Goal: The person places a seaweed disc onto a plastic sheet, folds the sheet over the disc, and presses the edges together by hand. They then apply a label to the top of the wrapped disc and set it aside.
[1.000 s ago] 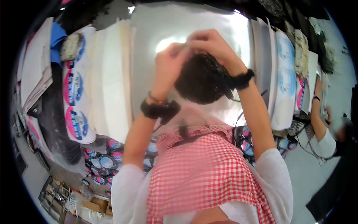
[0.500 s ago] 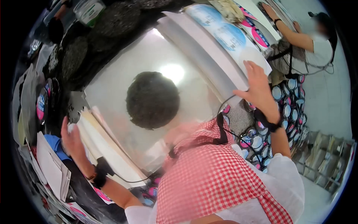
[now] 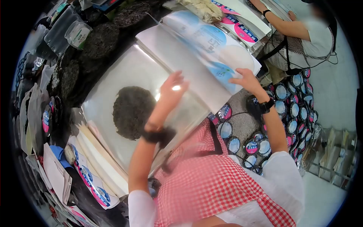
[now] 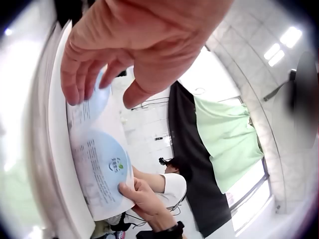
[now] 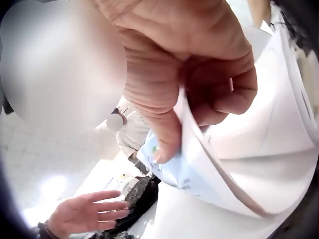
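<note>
My right hand pinches the near corner of a bag printed with blue circles. The thumb lies on the printed face and the fingers curl behind it, as the right wrist view shows. My left hand hangs over the shiny pale work surface, its fingers relaxed and holding nothing. In the left wrist view its fingertips overlap the printed bags. A round, dark cake of dried seaweed lies flat on the work surface, left of my left hand.
Dark seaweed cakes and a clear plastic tub stand along the back left. Another stack of printed bags lies at the left. Several round labelled packs cover the right side. Another person's arm shows at the top right.
Both hands have left the seaweed, which now lies flat. The left hand went out left, then came back across to the right. The right hand has reached and taken hold of a printed bag.
</note>
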{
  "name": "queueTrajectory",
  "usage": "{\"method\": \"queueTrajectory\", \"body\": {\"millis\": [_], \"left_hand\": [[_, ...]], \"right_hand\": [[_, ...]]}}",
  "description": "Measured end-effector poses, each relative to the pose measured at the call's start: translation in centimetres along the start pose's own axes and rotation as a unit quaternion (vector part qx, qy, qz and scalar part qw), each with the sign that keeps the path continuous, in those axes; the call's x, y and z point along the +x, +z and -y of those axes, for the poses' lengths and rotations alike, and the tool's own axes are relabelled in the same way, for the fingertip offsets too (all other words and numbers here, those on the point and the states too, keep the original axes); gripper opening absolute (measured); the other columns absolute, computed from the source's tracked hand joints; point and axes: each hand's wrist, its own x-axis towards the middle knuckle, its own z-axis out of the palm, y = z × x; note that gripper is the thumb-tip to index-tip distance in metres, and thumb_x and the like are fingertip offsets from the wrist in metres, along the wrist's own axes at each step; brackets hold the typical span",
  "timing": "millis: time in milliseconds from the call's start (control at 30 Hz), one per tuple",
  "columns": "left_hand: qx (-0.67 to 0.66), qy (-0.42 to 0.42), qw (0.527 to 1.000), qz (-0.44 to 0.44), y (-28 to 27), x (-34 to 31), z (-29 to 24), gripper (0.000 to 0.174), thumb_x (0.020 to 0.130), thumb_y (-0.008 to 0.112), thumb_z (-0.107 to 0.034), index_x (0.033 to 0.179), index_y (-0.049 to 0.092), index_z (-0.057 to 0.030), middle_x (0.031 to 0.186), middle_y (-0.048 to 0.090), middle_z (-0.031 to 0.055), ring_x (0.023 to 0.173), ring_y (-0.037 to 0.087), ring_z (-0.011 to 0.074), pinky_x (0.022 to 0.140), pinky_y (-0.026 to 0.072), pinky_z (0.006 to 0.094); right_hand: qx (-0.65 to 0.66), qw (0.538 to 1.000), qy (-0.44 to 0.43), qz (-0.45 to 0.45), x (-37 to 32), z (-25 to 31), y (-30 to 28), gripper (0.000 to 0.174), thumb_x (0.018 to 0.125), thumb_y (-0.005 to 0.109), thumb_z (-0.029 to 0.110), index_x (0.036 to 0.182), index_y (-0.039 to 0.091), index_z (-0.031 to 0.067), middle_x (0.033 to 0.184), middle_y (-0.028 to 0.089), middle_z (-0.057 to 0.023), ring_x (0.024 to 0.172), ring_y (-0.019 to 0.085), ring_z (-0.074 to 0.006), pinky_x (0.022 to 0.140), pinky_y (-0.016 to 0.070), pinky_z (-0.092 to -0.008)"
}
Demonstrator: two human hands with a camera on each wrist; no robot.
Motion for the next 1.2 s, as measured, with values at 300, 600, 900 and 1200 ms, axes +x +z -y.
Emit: {"method": "queueTrajectory", "body": {"millis": [300,600,900,1200], "left_hand": [[0.08,0.16,0.971,0.155,8.0,12.0,3.5,0.08,0.09,0.058,-0.053,0.148,0.029,-0.0041,0.149,0.028,0.0261,0.137,0.031,0.0389,0.11,0.0275,0.0528],[0.083,-0.002,0.948,-0.307,1.9,10.3,9.3,0.05,0.088,0.068,-0.019,0.125,0.045,0.0068,0.098,0.061,0.013,0.085,0.059,0.0145,0.071,0.0494,0.0305],[0.055,-0.015,0.983,-0.175,3.3,14.2,2.4,0.026,0.084,0.072,-0.018,0.087,0.068,0.0069,0.071,0.063,0.0015,0.062,0.055,0.0078,0.059,0.0466,0.0232],[-0.02,-0.004,0.99,-0.139,3.6,16.0,0.6,0.037,0.078,0.075,-0.027,0.088,0.067,0.0072,0.075,0.067,0.0126,0.067,0.062,0.0182,0.06,0.0478,0.0299]], "right_hand": [[0.144,0.98,0.061,-0.121,-0.5,-4.9,-1.8,0.03,0.089,0.066,0.023,0.094,0.063,-0.0067,0.078,0.064,-0.0054,0.075,0.052,-0.0091,0.068,0.0453,-0.03],[0.033,0.989,0.044,-0.139,1.6,-10.6,-2.0,0.032,0.09,0.062,0.026,0.097,0.058,-0.0049,0.078,0.059,-0.0173,0.071,0.055,-0.0203,0.069,0.0457,-0.0344],[0.059,0.99,0.064,-0.112,2.1,-12.0,-2.4,0.033,0.09,0.064,0.026,0.097,0.058,-0.0055,0.079,0.058,-0.0157,0.073,0.054,-0.0175,0.069,0.0452,-0.0324],[0.129,0.985,0.086,-0.077,2.0,-11.9,-2.6,0.031,0.091,0.062,0.022,0.107,0.059,-0.0048,0.089,0.062,-0.0127,0.081,0.055,-0.0151,0.075,0.0458,-0.0303]]}}
